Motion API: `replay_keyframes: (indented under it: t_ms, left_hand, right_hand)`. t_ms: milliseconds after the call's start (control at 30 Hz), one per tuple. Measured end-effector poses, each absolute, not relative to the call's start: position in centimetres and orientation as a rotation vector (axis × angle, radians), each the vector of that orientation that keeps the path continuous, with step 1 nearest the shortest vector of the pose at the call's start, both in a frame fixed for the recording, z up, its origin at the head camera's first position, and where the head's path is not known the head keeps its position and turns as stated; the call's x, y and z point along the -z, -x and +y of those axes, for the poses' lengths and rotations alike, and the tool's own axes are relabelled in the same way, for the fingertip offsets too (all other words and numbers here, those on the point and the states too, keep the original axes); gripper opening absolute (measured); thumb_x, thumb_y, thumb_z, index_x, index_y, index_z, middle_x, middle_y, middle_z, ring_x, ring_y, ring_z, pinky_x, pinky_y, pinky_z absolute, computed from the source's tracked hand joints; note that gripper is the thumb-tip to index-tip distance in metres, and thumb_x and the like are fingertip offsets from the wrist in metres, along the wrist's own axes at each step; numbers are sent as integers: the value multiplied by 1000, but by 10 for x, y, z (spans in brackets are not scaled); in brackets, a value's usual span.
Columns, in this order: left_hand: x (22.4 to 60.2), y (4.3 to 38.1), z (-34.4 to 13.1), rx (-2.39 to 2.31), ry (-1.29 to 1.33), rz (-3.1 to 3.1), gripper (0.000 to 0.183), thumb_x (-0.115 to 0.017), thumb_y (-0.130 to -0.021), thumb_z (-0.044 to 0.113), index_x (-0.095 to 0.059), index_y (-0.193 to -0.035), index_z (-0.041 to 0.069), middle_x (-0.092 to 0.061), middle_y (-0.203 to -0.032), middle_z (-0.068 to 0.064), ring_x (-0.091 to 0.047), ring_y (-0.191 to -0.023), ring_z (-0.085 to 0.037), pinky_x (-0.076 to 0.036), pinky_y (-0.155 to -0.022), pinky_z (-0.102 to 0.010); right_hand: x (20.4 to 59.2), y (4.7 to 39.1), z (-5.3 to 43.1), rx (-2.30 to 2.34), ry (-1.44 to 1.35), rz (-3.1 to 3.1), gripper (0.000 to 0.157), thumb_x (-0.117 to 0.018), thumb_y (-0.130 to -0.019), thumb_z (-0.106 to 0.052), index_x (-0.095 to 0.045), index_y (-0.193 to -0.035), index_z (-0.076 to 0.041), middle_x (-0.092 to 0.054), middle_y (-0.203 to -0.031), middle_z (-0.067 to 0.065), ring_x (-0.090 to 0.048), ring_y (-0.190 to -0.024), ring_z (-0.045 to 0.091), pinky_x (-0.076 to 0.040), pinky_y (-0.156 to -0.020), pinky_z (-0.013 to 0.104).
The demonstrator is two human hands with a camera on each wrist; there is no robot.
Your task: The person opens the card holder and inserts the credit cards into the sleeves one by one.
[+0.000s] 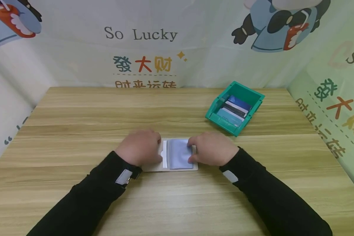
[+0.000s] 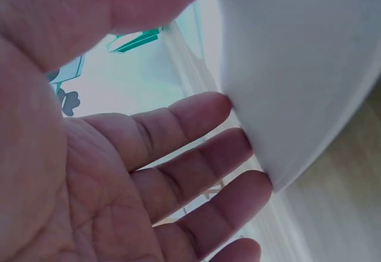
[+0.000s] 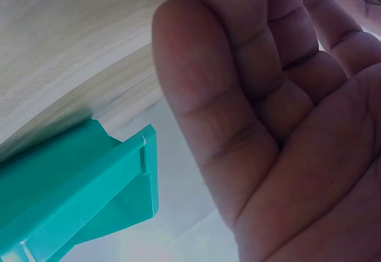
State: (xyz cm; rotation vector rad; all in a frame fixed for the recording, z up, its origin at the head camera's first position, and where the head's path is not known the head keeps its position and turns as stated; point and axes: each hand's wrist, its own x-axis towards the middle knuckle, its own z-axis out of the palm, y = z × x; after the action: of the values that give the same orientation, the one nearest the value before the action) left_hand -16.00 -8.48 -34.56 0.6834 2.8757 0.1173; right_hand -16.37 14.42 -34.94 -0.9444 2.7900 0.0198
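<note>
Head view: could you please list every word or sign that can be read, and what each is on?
"So Lucky": back cloth
"發大财": back cloth
"时来运转": back cloth, lower edge cut off
"So": right cloth, cut by the picture edge
"發大财": right cloth, last character cut
"时来运转": right cloth
Print on cards in the green bin: too small
Card holder: no readable text

Your tabletop [image 1: 85,131] looks smooth wood, the sleeves [image 1: 181,154] translucent plastic, the bin [image 1: 245,91] at your one o'clock smooth plastic
</note>
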Motion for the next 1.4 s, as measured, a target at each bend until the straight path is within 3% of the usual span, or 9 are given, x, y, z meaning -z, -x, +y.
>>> replay_keyframes:
  t_ms: [233, 467, 733, 967, 1033, 1200, 1267, 1400]
  left_hand:
    - [347, 158, -82, -117, -655, 2882, 41, -72, -70, 32, -64, -100, 7, -56, -87, -5, -49, -70, -22, -47, -60, -38]
    - [353, 160, -76, -120, -670, 2881, 43, -72, -68, 34, -63, -102, 8, -56, -86, -5, -49, -71, -23, -46, -60, -41]
    - [359, 160, -79, -145, -639, 2878, 48, -76, -66, 36, -63, -103, 8, -55, -86, -3, -48, -73, -22, -46, -63, -40]
    - [361, 159, -82, -183, -634, 2877, 51, -76, -66, 37, -63, -105, 8, -56, -89, -4, -47, -75, -24, -46, -65, -41]
    - [360, 159, -82, -187, -636, 2882, 51, -75, -66, 37, -62, -106, 8, -56, -89, -4, -47, -76, -24, -46, -66, -42]
    - [357, 161, -83, -185, -654, 2892, 51, -74, -66, 37, -62, -106, 8, -56, -90, -4, -48, -76, -23, -46, -67, -41]
    - [355, 161, -84, -180, -657, 2895, 50, -74, -67, 37, -62, -106, 8, -56, -90, -4, -48, -76, -24, -47, -67, -41]
    - [352, 162, -84, -174, -653, 2898, 49, -74, -67, 36, -62, -105, 8, -56, -90, -4, -48, -75, -23, -47, -65, -40]
  right_hand:
    - [345, 169, 151, 84, 944, 2810, 40, -64, -84, -50, -69, -109, -18, -66, -90, -5, -53, -73, 9, -50, -70, 29]
    - [335, 196, 195, 250, 702, 3099, 32, -65, -88, -32, -67, -109, -7, -67, -101, 8, -59, -89, 23, -50, -77, 43]
    - [344, 230, 224, 212, 409, 3113, 36, -62, -91, -24, -60, -123, -7, -63, -114, 15, -53, -101, 34, -39, -81, 54]
    - [344, 244, 227, 203, 294, 3069, 37, -62, -90, -21, -61, -125, -10, -62, -117, 14, -52, -104, 32, -30, -79, 50]
    - [344, 247, 228, 163, 286, 3071, 36, -62, -89, -21, -62, -123, -10, -64, -113, 14, -54, -97, 31, -27, -76, 49]
    - [342, 249, 226, 68, 257, 3109, 14, -61, -85, -20, -70, -86, -10, -64, -74, 8, -50, -69, 27, -23, -70, 45]
    - [341, 250, 225, 47, 232, 3123, 17, -61, -84, -20, -64, -70, -11, -58, -65, 6, -48, -66, 26, -24, -70, 45]
    - [341, 251, 224, 25, 195, 3130, 24, -61, -85, -21, -60, -63, -11, -57, -64, 6, -48, -67, 26, -25, -71, 45]
